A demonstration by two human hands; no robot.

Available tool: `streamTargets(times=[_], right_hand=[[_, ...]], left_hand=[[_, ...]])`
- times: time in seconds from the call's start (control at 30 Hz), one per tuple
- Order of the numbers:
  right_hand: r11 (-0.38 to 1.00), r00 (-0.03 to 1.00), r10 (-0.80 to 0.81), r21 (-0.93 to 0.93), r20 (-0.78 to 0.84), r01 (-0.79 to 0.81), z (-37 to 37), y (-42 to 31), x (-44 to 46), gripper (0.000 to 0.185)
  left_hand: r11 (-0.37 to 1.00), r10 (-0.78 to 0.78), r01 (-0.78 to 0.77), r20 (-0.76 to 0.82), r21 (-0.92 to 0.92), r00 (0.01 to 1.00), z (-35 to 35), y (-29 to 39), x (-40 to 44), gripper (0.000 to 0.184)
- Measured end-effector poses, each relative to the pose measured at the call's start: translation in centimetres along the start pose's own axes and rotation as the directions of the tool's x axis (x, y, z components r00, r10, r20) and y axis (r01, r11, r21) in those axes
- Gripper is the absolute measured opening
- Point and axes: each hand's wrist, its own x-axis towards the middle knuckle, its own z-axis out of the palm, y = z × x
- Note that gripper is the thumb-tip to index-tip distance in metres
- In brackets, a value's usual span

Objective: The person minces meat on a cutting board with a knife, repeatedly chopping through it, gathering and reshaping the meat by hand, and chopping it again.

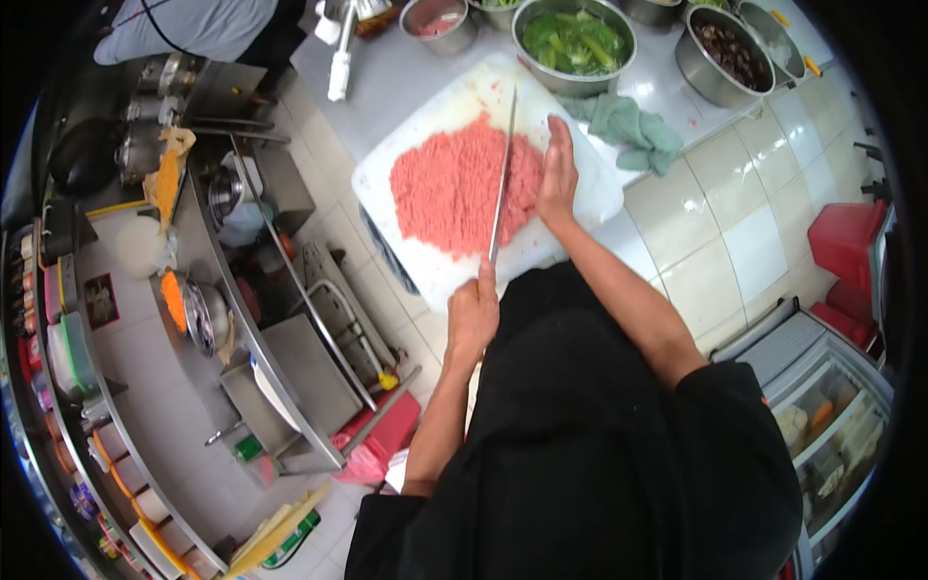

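Note:
A broad, flattened heap of pink minced meat (445, 188) lies on a white cutting board (387, 261). My left hand (472, 314) is wrapped round the handle of a long knife (502, 184) at the board's near edge. The blade stretches away from me across the right part of the meat, its tip past the far side of the heap. My right hand (558, 174) is held on edge at the right of the heap, fingers straight and together, touching or very close to the meat. It holds nothing that I can see.
Beyond the board stand a metal bowl of green vegetables in liquid (575, 43), a pot of dark pieces (730, 58) and a small bowl of pink meat (438, 24). A green cloth (633, 130) lies at the right. Steel shelving (290, 358) runs along the left.

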Motion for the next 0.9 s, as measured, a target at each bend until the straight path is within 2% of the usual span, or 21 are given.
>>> streamTargets(times=[0.03, 0.13, 0.17, 0.2, 0.23, 0.27, 0.3, 0.4, 0.43, 0.53, 0.57, 0.6, 0.67, 0.73, 0.77, 0.87, 0.9], right_hand=[[1.000, 1.000, 0.010, 0.003, 0.005, -0.010, 0.0, -0.1, -0.3, 0.063], [1.000, 1.000, 0.017, 0.010, 0.005, -0.017, -0.1, -0.1, -0.2, 0.063], [1.000, 1.000, 0.017, 0.015, 0.007, -0.017, -0.1, -0.2, 0.1, 0.063], [1.000, 1.000, 0.020, 0.022, 0.009, -0.021, -0.2, -0.1, 0.1, 0.063], [0.999, 1.000, 0.025, 0.025, 0.008, -0.025, -0.3, -0.1, 0.1, 0.063], [0.999, 1.000, 0.028, 0.025, 0.007, -0.028, -0.5, -0.1, 0.0, 0.063], [0.999, 1.000, 0.023, 0.024, 0.007, -0.023, -0.7, 0.0, 0.1, 0.063], [0.999, 1.000, 0.029, 0.029, 0.006, -0.029, -1.3, -0.1, 0.1, 0.063], [0.999, 1.000, 0.029, 0.034, 0.003, -0.029, -1.5, -0.2, 0.3, 0.063], [0.998, 0.999, 0.042, 0.040, 0.000, -0.042, -2.0, -0.2, 0.3, 0.063], [0.998, 0.999, 0.045, 0.046, 0.001, -0.045, -2.1, -0.2, 0.2, 0.063], [0.998, 0.999, 0.048, 0.046, 0.000, -0.048, -2.3, -0.3, 0.2, 0.063], [0.998, 0.999, 0.041, 0.045, -0.004, -0.041, -2.7, -0.3, 0.2, 0.063], [0.998, 0.999, 0.048, 0.045, -0.001, -0.048, -2.8, -0.5, 0.0, 0.063], [0.998, 0.999, 0.047, 0.048, -0.002, -0.046, -2.7, -0.5, 0.2, 0.063], [0.997, 0.999, 0.050, 0.051, -0.006, -0.050, -2.8, -0.5, 0.2, 0.063], [0.997, 0.999, 0.052, 0.058, -0.004, -0.051, -2.7, -0.4, 0.2, 0.063]], left_hand=[[0.996, -0.059, 0.061, 0.021, -0.068, 0.998, -1.2, 1.3, -1.7, 0.056], [0.909, 0.088, -0.158, -0.195, -0.385, 0.977, -1.5, 3.6, -3.5, 0.059], [0.886, 0.110, -0.199, -0.226, -0.418, 0.968, -0.1, 2.2, -3.3, 0.059], [0.930, 0.140, -0.198, -0.202, -0.309, 0.969, 1.2, 0.7, -2.7, 0.058], [0.993, 0.084, -0.094, -0.123, -0.075, 0.989, 2.4, -1.7, -1.1, 0.060], [0.985, 0.005, 0.005, -0.056, 0.170, 0.998, 3.3, -3.3, 0.0, 0.062], [0.992, -0.045, 0.047, -0.012, 0.114, 0.999, 1.7, -1.3, -0.4, 0.064], [0.997, -0.053, 0.052, -0.033, -0.049, 0.998, -1.3, 3.1, -2.7, 0.063], [0.982, -0.037, 0.021, -0.082, -0.189, 0.996, -1.4, 3.3, -3.5, 0.058], [0.917, 0.140, -0.204, -0.201, -0.343, 0.969, 1.1, 2.2, -3.8, 0.055], [0.987, 0.083, -0.099, -0.130, -0.129, 0.988, 2.4, 0.2, -2.7, 0.058], [0.989, 0.070, -0.064, -0.043, 0.137, 0.997, 2.5, 0.0, -1.4, 0.060], [0.993, -0.096, 0.096, 0.003, 0.072, 0.995, 2.1, -0.7, -1.1, 0.062], [0.995, -0.103, 0.103, -0.009, -0.012, 0.995, -0.1, 2.8, -2.8, 0.063], [0.997, -0.036, 0.032, -0.047, -0.072, 0.998, -0.5, 3.6, -3.5, 0.061], [0.953, 0.040, -0.074, -0.120, -0.295, 0.992, 1.3, 2.0, -4.2, 0.059], [0.989, 0.108, -0.120, -0.140, -0.085, 0.984, 2.8, 0.3, -3.2, 0.059]])
